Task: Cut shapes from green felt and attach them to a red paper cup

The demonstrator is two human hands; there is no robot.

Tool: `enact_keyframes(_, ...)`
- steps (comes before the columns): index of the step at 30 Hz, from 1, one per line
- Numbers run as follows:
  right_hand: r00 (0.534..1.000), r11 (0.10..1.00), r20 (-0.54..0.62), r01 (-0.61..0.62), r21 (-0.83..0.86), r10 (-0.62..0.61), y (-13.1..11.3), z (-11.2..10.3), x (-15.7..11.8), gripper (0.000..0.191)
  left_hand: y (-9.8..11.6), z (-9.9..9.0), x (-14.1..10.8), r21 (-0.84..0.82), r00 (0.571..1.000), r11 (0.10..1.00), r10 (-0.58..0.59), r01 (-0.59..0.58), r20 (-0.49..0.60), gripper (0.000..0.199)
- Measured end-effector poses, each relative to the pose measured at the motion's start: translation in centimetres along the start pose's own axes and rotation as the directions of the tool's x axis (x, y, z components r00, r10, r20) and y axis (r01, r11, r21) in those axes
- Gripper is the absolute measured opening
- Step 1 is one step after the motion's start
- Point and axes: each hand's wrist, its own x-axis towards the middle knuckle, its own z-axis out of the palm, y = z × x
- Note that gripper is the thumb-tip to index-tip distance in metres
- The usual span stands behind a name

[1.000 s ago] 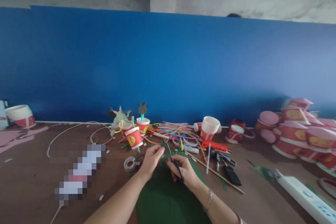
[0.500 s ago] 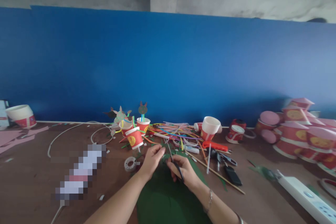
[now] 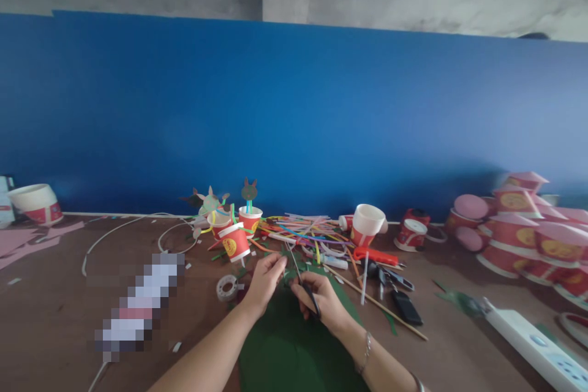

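Note:
My right hand [image 3: 315,299] is closed round the black handles of a pair of scissors [image 3: 309,299], whose thin blades point up and away to the left. Close beside the blades, my left hand [image 3: 267,278] has its thumb and fingers pinched together; a small piece of dark green paper seems to be between them, though the fingers hide most of it. Under both hands lies a large dark green sheet of paper [image 3: 294,355]. A roll of clear tape [image 3: 226,288] stands just left of my left hand.
Paper cups [image 3: 235,241] with animal cut-outs stand behind my hands, beside a heap of coloured pipe cleaners [image 3: 303,229]. To the right are a white cup [image 3: 367,220], an orange-red tool [image 3: 376,256], keys [image 3: 407,307], a wooden stick [image 3: 390,312], a power strip [image 3: 537,343] and stacked red-and-pink cups [image 3: 514,239].
Almost nothing differs. The whole view has shifted very slightly, and my hands keep nearly the same pose around the scissors and green paper.

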Motion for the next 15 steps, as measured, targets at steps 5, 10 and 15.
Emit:
enact_keyframes(5, 1.000, 1.000, 0.027, 0.006, 0.015, -0.006, -0.18, -0.02, -0.11, 0.037, 0.25, -0.03, -0.05, 0.033, 0.998, 0.999, 0.031, -0.032, 0.047, 0.034)
enact_keyframes(10, 0.999, 1.000, 0.035, 0.007, 0.007, -0.007, 0.06, -0.12, -0.01, 0.036, 0.38, -0.20, -0.05, 0.051, 0.997, 0.997, 0.050, -0.052, 0.056, 0.033)
enact_keyframes(15, 1.000, 1.000, 0.021, 0.004, -0.008, -0.004, 0.38, -0.13, 0.06, 0.035, 0.23, -0.31, 0.04, 0.033, 0.998, 0.999, 0.020, -0.022, 0.062, 0.034)
